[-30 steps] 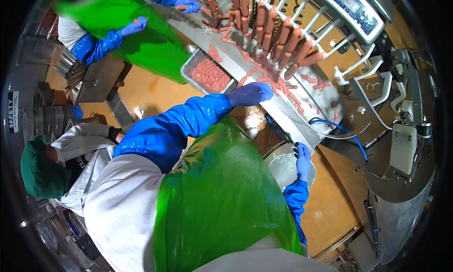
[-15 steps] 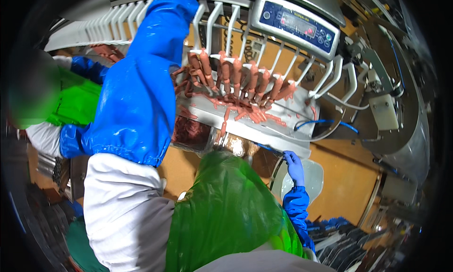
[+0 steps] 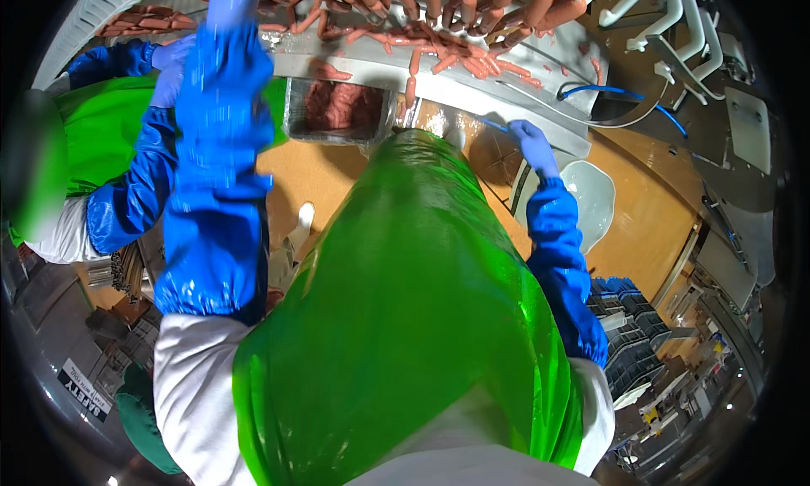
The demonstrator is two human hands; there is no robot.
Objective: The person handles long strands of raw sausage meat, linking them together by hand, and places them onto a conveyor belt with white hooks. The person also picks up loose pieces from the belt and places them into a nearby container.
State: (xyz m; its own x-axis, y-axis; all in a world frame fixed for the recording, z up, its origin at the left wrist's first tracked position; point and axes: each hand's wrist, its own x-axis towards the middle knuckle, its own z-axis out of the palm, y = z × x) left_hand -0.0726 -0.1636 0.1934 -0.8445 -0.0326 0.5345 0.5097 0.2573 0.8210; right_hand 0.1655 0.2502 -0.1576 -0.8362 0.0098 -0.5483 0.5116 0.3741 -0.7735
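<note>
L arm [image 3: 211, 191] reaches fwd, nearly straight, w/ L hand [image 3: 234, 3] blurred at the top edge; can't tell if its fingers are apart or tog. R arm [image 3: 555, 233] is bent, R hand [image 3: 533, 144] at the table's [image 3: 371, 74] nr edge, fingers curled, grip unclear. Sausages [image 3: 477, 62] lie on the table btwn hands.

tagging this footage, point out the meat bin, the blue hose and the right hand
Meat bin [image 3: 297, 110], head view: left inner wall
Blue hose [image 3: 624, 90], head view: its middle stretch
Right hand [image 3: 534, 145], head view: back of the glove
</note>
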